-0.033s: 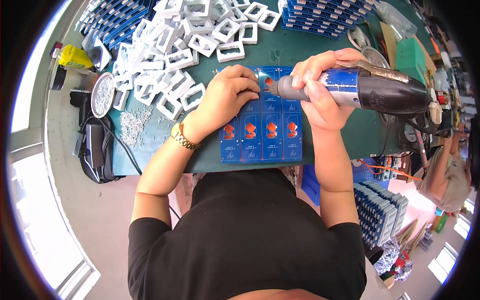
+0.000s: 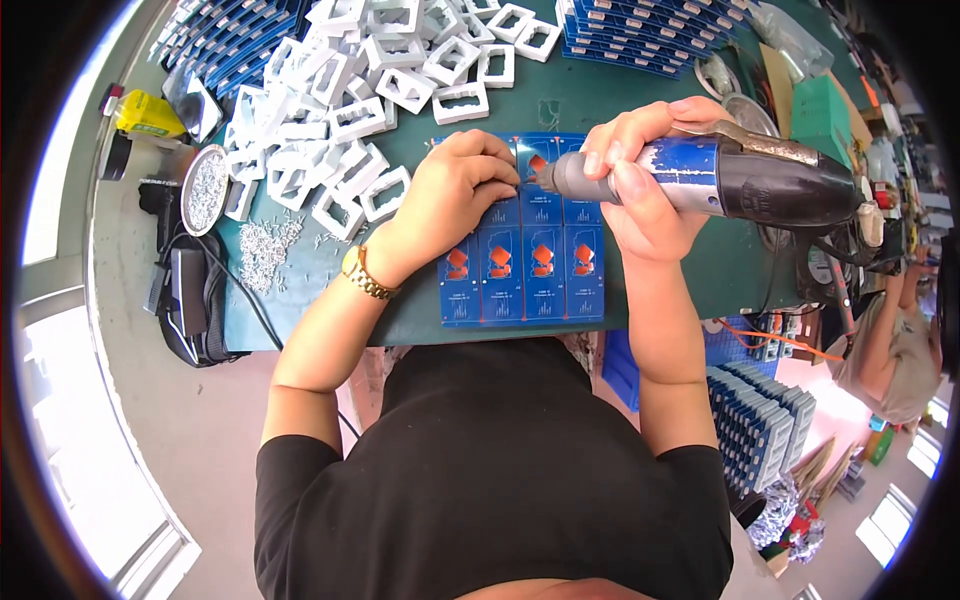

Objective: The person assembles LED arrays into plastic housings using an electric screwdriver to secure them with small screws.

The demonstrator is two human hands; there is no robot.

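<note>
At the far left, a yellow bottle point(image 2: 150, 114) lies beyond a round bowl point(image 2: 207, 190) filled with small silvery pieces. Nearer on this side, a black adapter point(image 2: 188, 290) rests just off the green table point(image 2: 310, 262), and a loose heap of small metal pieces point(image 2: 265, 252) is spread on the tabletop. A stack of blue panels point(image 2: 230, 42) rises at the far left, and a big jumble of white frames point(image 2: 400, 90) fills the space beside it, toward the middle.

The left hand point(image 2: 465, 182), a gold-coloured watch point(image 2: 366, 272) on its wrist, rests with bent fingers on the far left part of a blue sheet point(image 2: 543, 300); whether its fingertips pinch anything I cannot tell. The sheet lies flat at the middle near edge of the table, printed in cells with orange-red shapes.

To its right, the right hand point(image 2: 645, 195) wraps thumb and fingers firmly around a blue-and-black power tool point(image 2: 775, 180), held sideways with its grey nose toward the left, over the far part of the sheet; whether the nose touches it I cannot tell. Farther right stands a green box point(image 2: 822, 112), and on the near right, below table level, upright panels point(image 2: 755, 430) stand in rows.
</note>
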